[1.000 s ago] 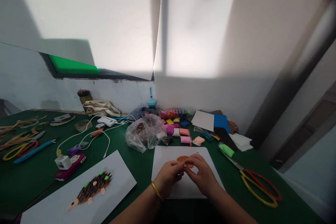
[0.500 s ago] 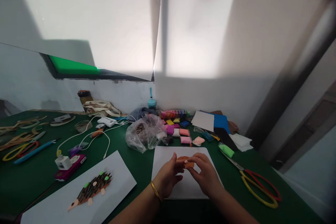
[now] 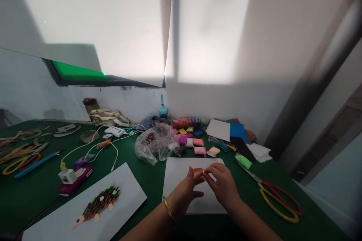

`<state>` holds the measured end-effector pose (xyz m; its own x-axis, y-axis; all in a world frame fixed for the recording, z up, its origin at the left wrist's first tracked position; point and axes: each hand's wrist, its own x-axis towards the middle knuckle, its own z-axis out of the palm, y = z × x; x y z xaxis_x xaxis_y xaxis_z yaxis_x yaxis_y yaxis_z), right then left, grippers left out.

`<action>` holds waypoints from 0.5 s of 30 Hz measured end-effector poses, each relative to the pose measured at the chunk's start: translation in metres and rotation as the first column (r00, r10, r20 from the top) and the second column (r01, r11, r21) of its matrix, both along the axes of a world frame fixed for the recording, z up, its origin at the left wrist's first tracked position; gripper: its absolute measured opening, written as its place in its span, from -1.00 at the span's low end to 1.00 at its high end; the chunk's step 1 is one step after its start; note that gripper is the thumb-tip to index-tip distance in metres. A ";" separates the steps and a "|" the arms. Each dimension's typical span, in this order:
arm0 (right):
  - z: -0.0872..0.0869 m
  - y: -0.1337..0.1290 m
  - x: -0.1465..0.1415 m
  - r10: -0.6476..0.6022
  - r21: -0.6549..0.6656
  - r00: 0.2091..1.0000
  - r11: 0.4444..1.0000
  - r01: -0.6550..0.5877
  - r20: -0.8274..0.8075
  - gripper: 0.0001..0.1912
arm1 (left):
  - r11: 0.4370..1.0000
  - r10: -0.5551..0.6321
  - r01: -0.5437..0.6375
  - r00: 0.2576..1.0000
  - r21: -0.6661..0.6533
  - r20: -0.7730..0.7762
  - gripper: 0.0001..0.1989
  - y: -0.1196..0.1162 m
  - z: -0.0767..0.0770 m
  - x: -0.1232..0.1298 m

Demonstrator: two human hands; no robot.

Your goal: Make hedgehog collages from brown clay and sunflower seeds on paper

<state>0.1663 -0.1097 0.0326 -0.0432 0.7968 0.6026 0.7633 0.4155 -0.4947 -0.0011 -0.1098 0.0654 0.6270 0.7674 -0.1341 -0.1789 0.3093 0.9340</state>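
Note:
Above a sheet of white paper (image 3: 175, 169), my left hand (image 3: 183, 194) holds a flat orange-brown clay piece (image 3: 198, 170) between thumb and fingers. My right hand (image 3: 223, 185) pinches the right end of that piece with its thumb and fingertips. Fingers cover much of the clay, so its full outline is hidden. To the left, another white sheet (image 3: 130, 192) bears a hedgehog picture (image 3: 98, 203) with dark spines, a brown body, and green and pale pink dots.
Large scissors (image 3: 278, 201) lie at the right beside a green clay packet (image 3: 243, 161). Behind the paper are several coloured clay packets (image 3: 198, 142) and a clear plastic bag (image 3: 157, 141). A magenta power strip (image 3: 75, 184) with a white charger (image 3: 68, 176) and cables sits at the left.
My right fingers have drawn together into a tighter pinch at the clay's right end. My left hand has tilted slightly, and less of the clay shows.

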 end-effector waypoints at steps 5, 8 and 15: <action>0.001 0.001 0.000 -0.002 -0.132 0.965 0.991 -0.033 -0.262 -0.81 | 0.987 0.102 -0.085 0.987 0.135 -0.126 -0.40 0.005 -0.015 -0.001; -0.002 0.004 0.002 -0.051 -0.290 0.850 0.949 -0.123 -0.525 -0.79 | 0.886 0.328 -0.226 0.923 0.404 -0.202 -0.57 0.010 -0.023 -0.002; 0.000 0.002 -0.004 0.010 -0.365 0.676 0.836 -0.410 -0.736 -0.72 | 0.898 0.330 -0.253 0.929 0.359 -0.169 -0.72 0.019 -0.025 0.006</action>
